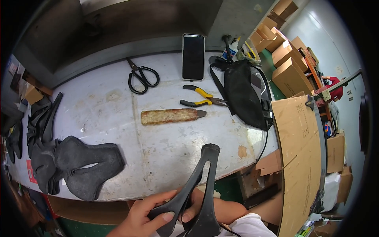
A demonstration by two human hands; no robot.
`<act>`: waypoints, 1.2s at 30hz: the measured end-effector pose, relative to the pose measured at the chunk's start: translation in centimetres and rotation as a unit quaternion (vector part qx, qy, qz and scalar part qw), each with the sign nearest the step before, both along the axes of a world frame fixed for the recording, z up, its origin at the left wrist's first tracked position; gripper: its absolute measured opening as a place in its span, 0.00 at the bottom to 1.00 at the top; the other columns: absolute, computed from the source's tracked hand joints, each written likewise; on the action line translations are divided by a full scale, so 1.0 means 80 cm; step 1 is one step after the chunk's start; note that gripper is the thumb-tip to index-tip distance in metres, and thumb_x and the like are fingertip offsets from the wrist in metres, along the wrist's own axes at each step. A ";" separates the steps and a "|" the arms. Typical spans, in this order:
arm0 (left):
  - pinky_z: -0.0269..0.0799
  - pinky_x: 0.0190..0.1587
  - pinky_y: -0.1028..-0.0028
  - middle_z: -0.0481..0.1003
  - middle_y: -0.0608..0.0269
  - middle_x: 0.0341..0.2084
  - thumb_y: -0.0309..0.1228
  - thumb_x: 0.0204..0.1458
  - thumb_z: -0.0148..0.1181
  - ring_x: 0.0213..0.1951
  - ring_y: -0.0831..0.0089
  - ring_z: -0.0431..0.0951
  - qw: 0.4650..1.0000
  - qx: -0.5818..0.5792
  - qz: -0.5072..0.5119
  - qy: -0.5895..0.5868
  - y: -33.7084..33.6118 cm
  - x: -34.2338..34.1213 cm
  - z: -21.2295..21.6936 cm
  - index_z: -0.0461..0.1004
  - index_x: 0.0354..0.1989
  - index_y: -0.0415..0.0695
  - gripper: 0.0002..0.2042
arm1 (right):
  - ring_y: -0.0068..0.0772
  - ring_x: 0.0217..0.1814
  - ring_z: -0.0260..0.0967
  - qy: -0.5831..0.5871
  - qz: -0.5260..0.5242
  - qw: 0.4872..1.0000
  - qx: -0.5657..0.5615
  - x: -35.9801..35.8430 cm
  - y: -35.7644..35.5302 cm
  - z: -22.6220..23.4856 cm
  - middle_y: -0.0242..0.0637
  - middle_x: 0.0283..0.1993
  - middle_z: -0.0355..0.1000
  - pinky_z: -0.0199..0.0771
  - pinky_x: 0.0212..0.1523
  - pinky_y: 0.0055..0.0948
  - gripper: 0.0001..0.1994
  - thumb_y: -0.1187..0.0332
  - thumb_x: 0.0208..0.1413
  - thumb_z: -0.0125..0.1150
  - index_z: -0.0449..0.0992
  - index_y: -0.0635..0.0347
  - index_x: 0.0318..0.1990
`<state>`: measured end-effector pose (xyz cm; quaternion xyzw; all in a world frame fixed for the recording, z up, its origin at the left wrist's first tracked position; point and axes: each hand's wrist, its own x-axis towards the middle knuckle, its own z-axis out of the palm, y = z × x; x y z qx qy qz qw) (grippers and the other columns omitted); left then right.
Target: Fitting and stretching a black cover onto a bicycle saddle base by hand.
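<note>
Now both hands, left hand point(148, 215) and right hand point(193, 205), grip the black saddle shell point(199, 189).

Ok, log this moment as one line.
left hand grips black slotted saddle shell | right hand grips it underneath | grey padded covers on bench, left | yellow-handled pliers beyond

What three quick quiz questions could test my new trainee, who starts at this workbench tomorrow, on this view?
1. True or false: the black-handled scissors lie left of the dark smartphone.
2. Which tool lies nearest the yellow-and-black pliers? A) the brown-wrapped handled tool B) the scissors C) the grey padded saddle covers
3. What do the left hand and right hand hold?

Key:
1. True.
2. A.
3. A black slotted plastic saddle shell, its narrow end pointing away over the white worktable.
</note>
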<state>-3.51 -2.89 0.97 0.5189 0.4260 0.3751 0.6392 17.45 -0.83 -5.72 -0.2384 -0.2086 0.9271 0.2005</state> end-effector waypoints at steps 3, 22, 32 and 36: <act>0.68 0.54 0.74 0.76 0.52 0.48 0.20 0.52 0.60 0.49 0.71 0.75 0.996 -0.067 0.002 -0.052 0.001 -0.002 0.005 0.67 0.57 0.31 0.23 | 0.28 0.50 0.71 -0.090 0.070 0.993 0.044 0.010 -0.005 -0.011 0.38 0.45 0.76 0.68 0.51 0.26 0.28 0.63 0.39 0.80 0.77 0.66 0.48; 0.72 0.42 0.78 0.81 0.52 0.36 0.19 0.48 0.64 0.36 0.75 0.80 0.998 0.008 -0.040 0.043 0.008 0.001 0.016 0.74 0.54 0.36 0.21 | 0.22 0.31 0.70 -0.111 0.036 0.989 0.092 0.003 0.018 0.030 0.33 0.28 0.76 0.65 0.30 0.22 0.19 0.66 0.36 0.79 0.77 0.66 0.33; 0.70 0.47 0.76 0.77 0.57 0.40 0.26 0.48 0.66 0.40 0.73 0.77 0.987 -0.055 0.130 -0.075 -0.006 0.010 -0.008 0.57 0.66 0.34 0.35 | 0.30 0.49 0.71 -0.062 -0.100 0.993 0.016 -0.024 0.012 0.045 0.37 0.47 0.72 0.68 0.49 0.29 0.44 0.67 0.32 0.82 0.60 0.61 0.59; 0.66 0.53 0.74 0.72 0.55 0.48 0.29 0.52 0.62 0.48 0.74 0.73 0.972 -0.109 0.171 -0.118 -0.006 0.018 -0.004 0.59 0.64 0.34 0.31 | 0.30 0.54 0.68 -0.059 -0.033 0.994 0.082 -0.019 0.009 0.028 0.38 0.49 0.71 0.66 0.56 0.30 0.43 0.64 0.34 0.82 0.62 0.63 0.58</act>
